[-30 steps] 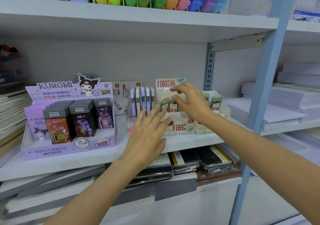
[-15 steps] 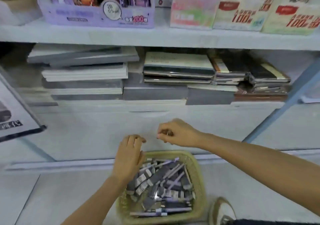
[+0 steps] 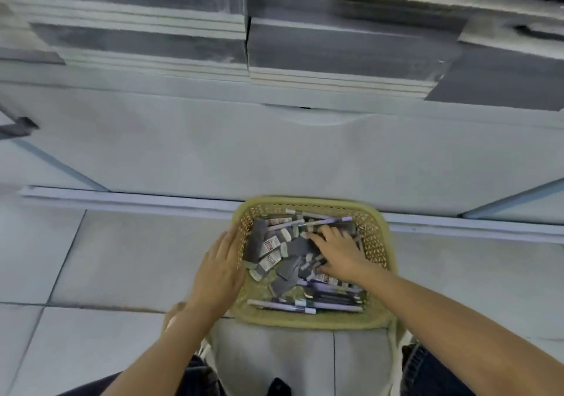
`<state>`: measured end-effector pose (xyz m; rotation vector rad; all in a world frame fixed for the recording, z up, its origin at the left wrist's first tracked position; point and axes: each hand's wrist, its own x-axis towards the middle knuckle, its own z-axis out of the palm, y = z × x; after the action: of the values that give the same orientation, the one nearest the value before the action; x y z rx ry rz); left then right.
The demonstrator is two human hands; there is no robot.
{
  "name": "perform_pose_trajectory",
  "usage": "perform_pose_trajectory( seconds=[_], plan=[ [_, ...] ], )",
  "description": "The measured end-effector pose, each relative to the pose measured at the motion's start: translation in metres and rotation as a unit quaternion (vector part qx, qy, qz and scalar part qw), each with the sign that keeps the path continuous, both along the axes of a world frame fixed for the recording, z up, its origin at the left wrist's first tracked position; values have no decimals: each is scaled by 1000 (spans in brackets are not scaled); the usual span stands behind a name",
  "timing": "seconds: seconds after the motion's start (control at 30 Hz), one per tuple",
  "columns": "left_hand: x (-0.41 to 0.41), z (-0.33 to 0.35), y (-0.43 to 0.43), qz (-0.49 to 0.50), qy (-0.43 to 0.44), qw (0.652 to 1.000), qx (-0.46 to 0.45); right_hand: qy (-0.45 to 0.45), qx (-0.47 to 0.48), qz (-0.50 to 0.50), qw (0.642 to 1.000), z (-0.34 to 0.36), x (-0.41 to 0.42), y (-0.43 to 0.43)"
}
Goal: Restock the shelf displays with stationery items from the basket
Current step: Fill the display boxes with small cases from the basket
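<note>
A yellow-green woven basket (image 3: 378,240) stands on the tiled floor in front of the shelf unit. It holds several small dark lead-refill cases (image 3: 268,247) and lilac pens (image 3: 320,305) in a loose heap. My left hand (image 3: 221,270) lies flat against the basket's left rim with straight fingers. My right hand (image 3: 338,250) is down inside the basket on top of the heap, fingers spread over the cases; whether it grips one is hidden under the hand.
Stacks of grey and white wrapped paper pads (image 3: 335,56) fill the bottom shelf above a white base panel (image 3: 274,151). A blue shelf upright (image 3: 512,200) slants at the right. My knees and shoes (image 3: 174,316) flank the basket.
The view has dropped from the shelf displays to the floor. Both hands came down from the display boxes; the left now rests on the basket rim, the right has reached into the heap.
</note>
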<state>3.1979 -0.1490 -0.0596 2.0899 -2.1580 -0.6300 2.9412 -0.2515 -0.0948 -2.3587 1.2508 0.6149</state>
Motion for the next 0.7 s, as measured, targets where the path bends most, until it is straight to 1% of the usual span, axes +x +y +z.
perform_pose_trajectory(
  seconds=[0.07,0.17,0.27,0.37,0.43,0.5,0.57,0.6,0.63,0.67,0.7],
  plan=[
    [-4,-2,1,17,1,1000,-10,-28,-15,0,999,-6,-2,2],
    [-8,-2,3,37,8,999,-28,-71,3,-21,997,-10,1,2],
    [-8,-3,2,40,6,999,-25,-69,42,-54,995,-11,8,3],
    [-9,-1,3,39,0,999,-27,-60,70,-26,995,-12,10,4],
    [-10,0,2,47,-1,998,-31,-76,82,-23,993,-8,7,0],
    [-12,2,0,42,17,997,-56,-109,91,-41,989,1,4,-6],
    [-15,3,-3,22,60,994,-88,-162,113,-89,976,9,1,-12],
    [-18,3,-6,25,97,991,-87,-195,129,-117,965,13,0,-12],
    [-23,4,-9,50,144,986,-63,-231,144,-144,951,16,0,-12],
    [-29,5,-11,100,196,975,-19,-269,158,-175,934,20,1,-11],
    [-34,6,-14,166,248,954,42,-308,180,-211,910,24,3,-9]
  ],
)
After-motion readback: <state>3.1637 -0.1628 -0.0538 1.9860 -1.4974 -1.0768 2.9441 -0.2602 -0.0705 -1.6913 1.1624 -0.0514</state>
